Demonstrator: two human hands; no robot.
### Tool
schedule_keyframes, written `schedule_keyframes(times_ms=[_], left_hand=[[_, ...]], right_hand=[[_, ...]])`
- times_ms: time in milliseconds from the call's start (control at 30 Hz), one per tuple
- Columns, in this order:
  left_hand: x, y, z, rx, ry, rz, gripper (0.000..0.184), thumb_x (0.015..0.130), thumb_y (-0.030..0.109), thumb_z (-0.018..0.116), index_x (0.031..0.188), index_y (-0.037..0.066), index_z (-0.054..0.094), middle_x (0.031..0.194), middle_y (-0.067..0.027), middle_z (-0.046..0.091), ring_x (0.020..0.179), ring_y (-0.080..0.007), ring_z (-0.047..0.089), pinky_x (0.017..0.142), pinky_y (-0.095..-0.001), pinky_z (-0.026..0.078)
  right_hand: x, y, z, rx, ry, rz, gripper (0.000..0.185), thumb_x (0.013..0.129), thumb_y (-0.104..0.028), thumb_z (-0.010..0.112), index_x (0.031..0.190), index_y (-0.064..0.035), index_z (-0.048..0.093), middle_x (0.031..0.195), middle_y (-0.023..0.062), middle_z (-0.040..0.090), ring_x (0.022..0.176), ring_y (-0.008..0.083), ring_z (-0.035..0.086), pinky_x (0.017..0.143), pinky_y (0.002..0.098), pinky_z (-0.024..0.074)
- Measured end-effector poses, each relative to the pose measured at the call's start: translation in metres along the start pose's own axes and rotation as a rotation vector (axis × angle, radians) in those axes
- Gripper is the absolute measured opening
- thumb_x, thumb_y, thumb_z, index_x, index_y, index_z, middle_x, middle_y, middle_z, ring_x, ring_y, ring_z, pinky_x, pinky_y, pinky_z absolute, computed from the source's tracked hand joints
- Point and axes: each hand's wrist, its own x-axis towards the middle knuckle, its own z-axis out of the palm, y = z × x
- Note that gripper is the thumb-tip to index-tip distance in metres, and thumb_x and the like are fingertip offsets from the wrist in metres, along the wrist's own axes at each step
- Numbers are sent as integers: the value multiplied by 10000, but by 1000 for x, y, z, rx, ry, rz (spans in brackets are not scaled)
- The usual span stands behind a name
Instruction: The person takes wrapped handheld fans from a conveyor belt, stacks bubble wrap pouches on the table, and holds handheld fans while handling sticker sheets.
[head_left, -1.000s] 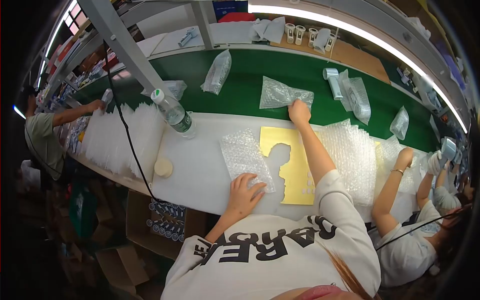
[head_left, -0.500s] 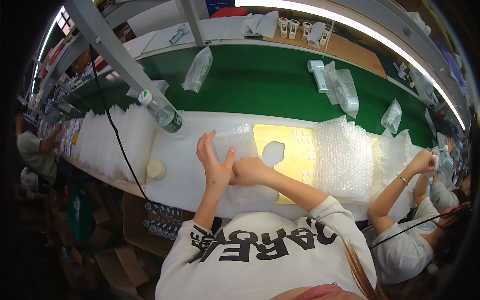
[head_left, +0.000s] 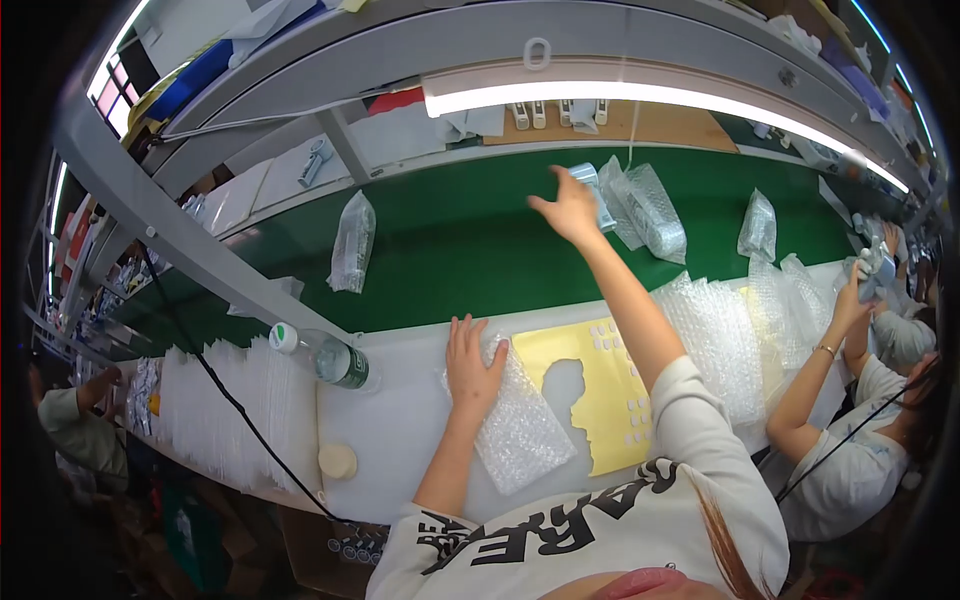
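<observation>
My left hand (head_left: 473,372) lies with fingers spread on a clear bubble-wrap bag (head_left: 528,435), which rests flat on the white worktop (head_left: 400,430). My right hand (head_left: 572,208) is stretched out over the green belt (head_left: 450,240), its thumb and forefinger apart. Just beside it, partly behind the hand, lies a light blue handheld device (head_left: 597,195) that looks like a small fan. Whether the fingers touch the device I cannot tell. To the right of the bag is a yellow sheet of small white stickers (head_left: 612,455), with part of its stickers peeled off.
A water bottle (head_left: 345,362) leans over the worktop's left side near a roll of tape (head_left: 337,461). Bubble-wrap bags are stacked (head_left: 715,345) at right. Wrapped items (head_left: 352,245) lie on the belt. A co-worker (head_left: 845,430) sits at right; a metal post (head_left: 190,225) slants at left.
My right hand has left the bubble-wrap bag and reached forward to the light blue device on the belt. My left hand has flattened onto the bag. The view has tilted up.
</observation>
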Motion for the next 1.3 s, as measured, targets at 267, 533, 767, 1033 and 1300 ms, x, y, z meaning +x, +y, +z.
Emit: schedule_keyframes(times_ms=[267, 533, 767, 1033, 1300], left_hand=[[6, -18, -36, 31, -66, -1, 400, 796, 258, 610, 1138, 74, 516, 1225, -113, 444, 1198, -307, 375, 1011, -417, 294], [3, -11, -62, -82, 141, 136, 389, 789, 207, 620, 1138, 74, 516, 1195, -99, 458, 1155, -280, 409, 998, -395, 311], [12, 85, -110, -881, -70, -97, 502, 768, 44, 629, 1224, 62, 419, 1159, -113, 464, 1076, -230, 475, 951, -354, 365], [-21, 102, -152, -983, 68, -388, 724, 714, 10, 673, 1322, 44, 281, 1272, -185, 407, 1024, -289, 528, 896, -344, 418], [-32, 125, -125, -1003, -310, -15, 868, 633, 83, 755, 1337, 44, 249, 1265, -183, 427, 945, -297, 573, 841, -362, 456]], right_hand=[[37, 102, 67, -513, -18, 181, 487, 697, -341, 662, 1049, -28, 535, 968, 145, 601, 807, 348, 566, 695, 391, 452], [-54, -11, 41, 1598, -242, 544, 377, 702, -121, 624, 1037, 28, 537, 799, 99, 600, 665, 175, 563, 633, 243, 443], [-190, -36, -56, 1899, -428, 671, 438, 690, -87, 528, 1115, -1, 469, 962, 140, 574, 783, 208, 570, 716, 234, 434], [-238, -12, -117, 2083, -483, 522, 471, 608, -74, 487, 1072, -6, 449, 819, 177, 572, 614, 248, 541, 567, 258, 432], [-274, -23, -127, 1384, -986, 379, 381, 595, -45, 555, 966, -7, 474, 572, 124, 521, 445, 182, 447, 397, 226, 355]])
